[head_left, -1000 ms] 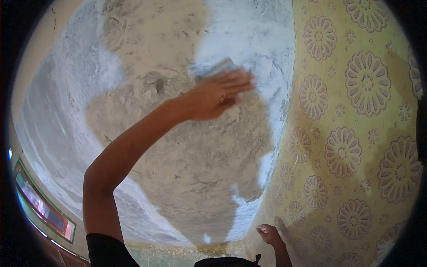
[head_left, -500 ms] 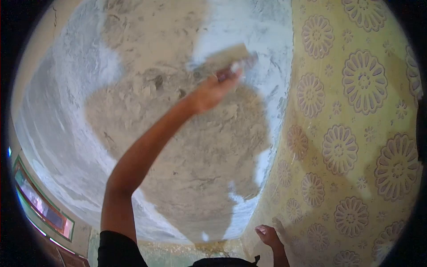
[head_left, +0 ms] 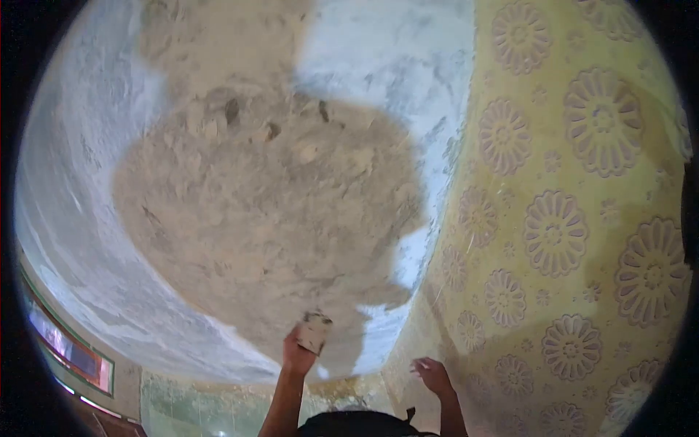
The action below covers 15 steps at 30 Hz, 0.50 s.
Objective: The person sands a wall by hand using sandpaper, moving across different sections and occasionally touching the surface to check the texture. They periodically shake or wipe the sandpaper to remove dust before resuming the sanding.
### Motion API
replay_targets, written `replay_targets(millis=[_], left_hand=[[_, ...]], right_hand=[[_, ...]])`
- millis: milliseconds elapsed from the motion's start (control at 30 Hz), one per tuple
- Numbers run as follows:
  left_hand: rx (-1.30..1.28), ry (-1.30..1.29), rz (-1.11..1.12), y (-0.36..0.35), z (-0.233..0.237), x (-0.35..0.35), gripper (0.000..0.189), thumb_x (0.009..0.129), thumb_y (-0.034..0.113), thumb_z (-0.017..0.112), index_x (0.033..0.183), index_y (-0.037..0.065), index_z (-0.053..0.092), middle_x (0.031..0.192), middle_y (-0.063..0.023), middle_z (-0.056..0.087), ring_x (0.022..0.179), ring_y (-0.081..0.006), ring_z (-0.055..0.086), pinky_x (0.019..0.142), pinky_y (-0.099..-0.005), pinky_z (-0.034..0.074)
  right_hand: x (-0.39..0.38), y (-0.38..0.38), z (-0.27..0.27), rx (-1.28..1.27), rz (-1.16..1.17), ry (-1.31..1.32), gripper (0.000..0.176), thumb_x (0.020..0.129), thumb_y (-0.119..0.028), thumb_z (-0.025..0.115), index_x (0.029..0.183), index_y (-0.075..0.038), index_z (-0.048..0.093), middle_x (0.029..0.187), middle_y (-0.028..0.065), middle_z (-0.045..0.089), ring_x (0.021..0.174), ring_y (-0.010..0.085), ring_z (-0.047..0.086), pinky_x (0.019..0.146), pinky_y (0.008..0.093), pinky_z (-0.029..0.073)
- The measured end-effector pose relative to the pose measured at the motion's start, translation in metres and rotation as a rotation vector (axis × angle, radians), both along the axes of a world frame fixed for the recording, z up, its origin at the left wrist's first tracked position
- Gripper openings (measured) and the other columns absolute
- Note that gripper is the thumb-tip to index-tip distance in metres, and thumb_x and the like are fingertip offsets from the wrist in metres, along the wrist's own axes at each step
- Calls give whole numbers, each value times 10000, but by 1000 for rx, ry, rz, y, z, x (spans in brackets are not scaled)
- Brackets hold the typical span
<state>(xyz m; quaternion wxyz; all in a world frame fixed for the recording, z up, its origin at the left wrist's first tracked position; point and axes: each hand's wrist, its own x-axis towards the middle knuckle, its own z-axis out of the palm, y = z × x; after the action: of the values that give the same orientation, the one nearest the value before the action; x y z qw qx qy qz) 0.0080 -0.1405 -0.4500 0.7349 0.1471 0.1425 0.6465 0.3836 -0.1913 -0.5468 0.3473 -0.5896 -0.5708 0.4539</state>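
My left hand (head_left: 297,355) is closed around a plastering trowel, held low in front of the wall. Its flat, pale blade (head_left: 314,333) faces me, with dark smears along the upper edge; the handle is hidden by the hand. Behind it spreads a rough, brownish-grey wall surface (head_left: 277,211) with several dark pits near the top. Whitish plaster (head_left: 386,51) covers the upper right and runs down the corner. Lower right, near the patterned wall, my right hand (head_left: 435,375) has its fingers partly spread, and I see nothing in it.
A yellow wall (head_left: 524,189) with raised flower patterns meets the plastered surface along a corner on the right. Bluish-grey plaster (head_left: 65,197) lies on the left. A green-framed window (head_left: 69,339) is at lower left, and greenish tiling (head_left: 189,408) runs along the bottom.
My left hand has brought the trowel down from the upper wall to near the bottom. The fingers of my right hand, curled before, are now more extended. The view has shifted slightly.
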Motion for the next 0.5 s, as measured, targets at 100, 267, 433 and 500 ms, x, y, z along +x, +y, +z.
replay_targets(millis=[100, 267, 433, 500], left_hand=[[-121, -83, 176, -20, 16, -15, 399, 987, 180, 559, 1330, -22, 527, 1314, -139, 607, 1203, -297, 592, 1031, -410, 478], [-261, 304, 292, -41, -17, -55, 388, 924, 51, 586, 1304, -10, 542, 1261, -130, 629, 1140, -284, 629, 987, -383, 511], [-188, 267, 621, -74, -43, -115, 543, 854, -23, 591, 1384, -14, 472, 1307, -150, 590, 1206, -298, 585, 1037, -393, 487], [-195, 176, 609, -86, -42, -127, 565, 850, 2, 589, 1399, -12, 457, 1340, -157, 572, 1228, -298, 572, 1057, -396, 476]], right_hand=[[-27, 14, 15, -25, 50, 43, 317, 989, -278, 610, 1126, 1, 671, 1025, 138, 730, 943, 213, 710, 840, 346, 539], [-90, 41, 45, -72, 273, 152, 333, 1004, -293, 593, 1148, 1, 659, 1047, 113, 717, 954, 189, 695, 829, 316, 542], [-160, 104, 160, 222, 438, 113, 408, 1001, -392, 584, 1129, -15, 673, 1075, 84, 708, 958, 178, 677, 821, 306, 524], [-178, 126, 258, 547, 386, 122, 340, 967, -223, 643, 1251, -39, 616, 1112, 73, 687, 842, 115, 634, 752, 272, 507]])
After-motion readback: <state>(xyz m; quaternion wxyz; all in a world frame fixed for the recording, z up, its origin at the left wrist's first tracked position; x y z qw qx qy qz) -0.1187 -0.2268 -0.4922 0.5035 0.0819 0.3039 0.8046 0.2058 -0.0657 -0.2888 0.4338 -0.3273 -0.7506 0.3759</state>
